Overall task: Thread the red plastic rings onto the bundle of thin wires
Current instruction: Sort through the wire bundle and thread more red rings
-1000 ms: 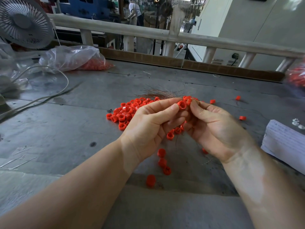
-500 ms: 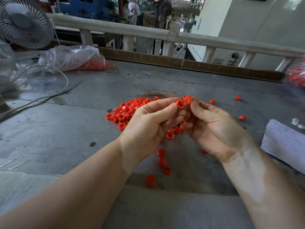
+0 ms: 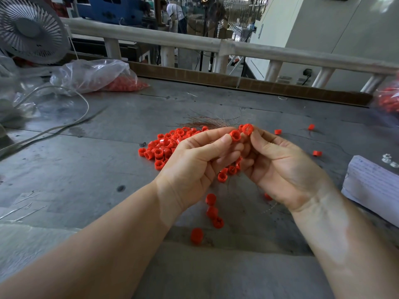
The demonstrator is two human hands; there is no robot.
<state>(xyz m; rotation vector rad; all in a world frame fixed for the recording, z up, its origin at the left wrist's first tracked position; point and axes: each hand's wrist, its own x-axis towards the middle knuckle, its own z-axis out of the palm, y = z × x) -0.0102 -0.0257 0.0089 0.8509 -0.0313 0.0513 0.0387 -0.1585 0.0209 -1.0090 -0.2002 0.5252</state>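
Head view: I see the left grip (image 3: 194, 160) pinching one ring (image 3: 235, 135), the right grip (image 3: 278, 167) pinching another (image 3: 247, 128); wires (image 3: 207, 121) fan at twelve o'clock over the counter (image 3: 86, 169).

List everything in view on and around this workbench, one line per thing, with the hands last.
loose rings: a heap plus strays, red, middle of the table
held rings: two, red, at the fingertips of both hands
wire bundle: one, thin coppery strands, behind the heap
plastic bag: one, clear, red parts inside, far left
second bag: one, clear with red parts, right edge
fan: one, grey, far left corner
cable: one, pale, left on the table
paper stack: one, white, right
table: one, grey
railing: one, pale, behind the table
left hand: pinches a ring
right hand: pinches a ring
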